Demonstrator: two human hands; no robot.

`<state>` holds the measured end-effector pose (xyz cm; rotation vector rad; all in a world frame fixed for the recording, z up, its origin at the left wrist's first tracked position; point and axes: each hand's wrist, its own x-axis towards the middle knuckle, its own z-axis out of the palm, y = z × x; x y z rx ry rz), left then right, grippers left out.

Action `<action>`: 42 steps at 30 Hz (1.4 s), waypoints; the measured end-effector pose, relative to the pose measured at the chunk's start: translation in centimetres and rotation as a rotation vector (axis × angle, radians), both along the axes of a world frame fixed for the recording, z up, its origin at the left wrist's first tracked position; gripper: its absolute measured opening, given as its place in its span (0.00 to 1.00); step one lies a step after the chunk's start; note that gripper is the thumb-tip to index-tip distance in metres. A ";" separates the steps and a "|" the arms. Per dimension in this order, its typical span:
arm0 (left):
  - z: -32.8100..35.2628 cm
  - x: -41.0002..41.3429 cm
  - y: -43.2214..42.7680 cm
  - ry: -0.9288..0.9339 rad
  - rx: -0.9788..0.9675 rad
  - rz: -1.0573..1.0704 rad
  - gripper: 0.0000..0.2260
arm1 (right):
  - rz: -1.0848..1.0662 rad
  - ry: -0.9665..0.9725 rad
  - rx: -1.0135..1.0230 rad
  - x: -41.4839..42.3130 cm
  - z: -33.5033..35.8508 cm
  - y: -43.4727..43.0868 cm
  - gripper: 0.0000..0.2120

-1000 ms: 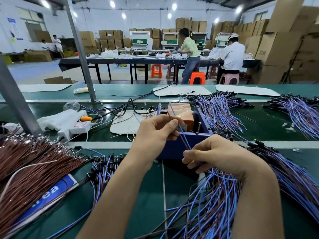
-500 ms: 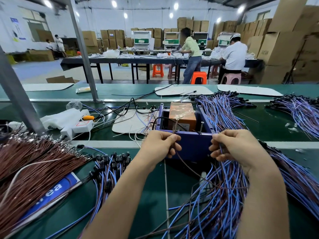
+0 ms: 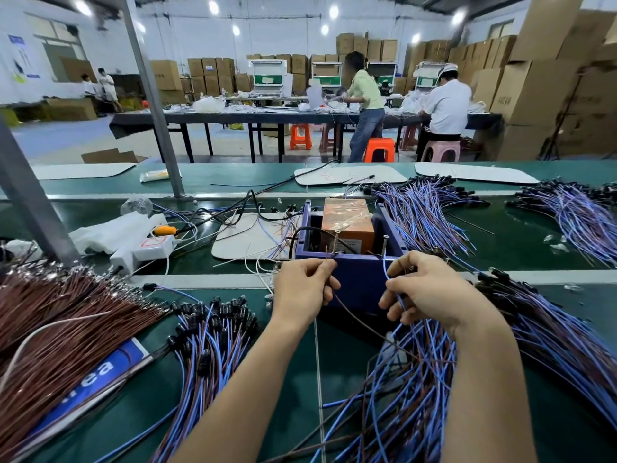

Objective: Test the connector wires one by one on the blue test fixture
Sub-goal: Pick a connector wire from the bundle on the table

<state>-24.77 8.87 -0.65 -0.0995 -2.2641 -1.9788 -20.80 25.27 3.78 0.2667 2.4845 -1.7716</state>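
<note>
A long green workbench (image 3: 340, 362) fills the lower half of the frame. Beyond it, stacked cardboard boxes (image 3: 541, 91) climb the upper right, and two people work at a dark table (image 3: 207, 116) across the middle distance.

On the bench, a thick sheaf of brown wires (image 3: 66, 329) fans out at lower left. A big heap of blue connector wires (image 3: 417, 379) spreads across the lower right, under the right forearm. A smaller bunch with black connectors (image 3: 207, 332) lies between the brown sheaf and the left forearm.

The blue test fixture (image 3: 357, 279) sits at the centre of the frame, on the bench, directly behind both hands. An orange box (image 3: 347, 218) stands inside it.

The left hand (image 3: 300, 285) is curled in front of the fixture's left corner, thumb and forefinger pinching a thin brown wire (image 3: 360, 320) that trails down to the right into the heap. The right hand (image 3: 430, 289) is curled at the fixture's right corner, its fingers gripping a blue wire (image 3: 385, 265) whose end points upward.

Two upright screws stand in the fixture's front part. The left screw (image 3: 336, 242) is just above the left hand's pinch and the right screw (image 3: 385, 245) is just above the blue wire's tip. Whether either wire end touches its screw I cannot tell.
</note>
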 end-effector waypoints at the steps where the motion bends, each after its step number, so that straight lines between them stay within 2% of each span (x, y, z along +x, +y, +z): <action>1: 0.0 0.0 0.0 0.015 0.001 0.000 0.14 | 0.004 0.002 0.001 0.0 0.0 0.0 0.06; 5: 0.1 -0.1 0.1 0.049 0.056 -0.003 0.05 | 0.020 0.009 0.004 0.0 0.0 0.2 0.06; 18: -0.4 -0.3 -0.1 0.115 -0.103 0.028 0.05 | 0.040 0.035 0.009 0.4 0.1 0.1 0.05; 42: 1.0 0.4 -0.5 0.051 -0.071 -0.070 0.02 | 0.082 0.046 0.023 0.7 0.4 0.3 0.04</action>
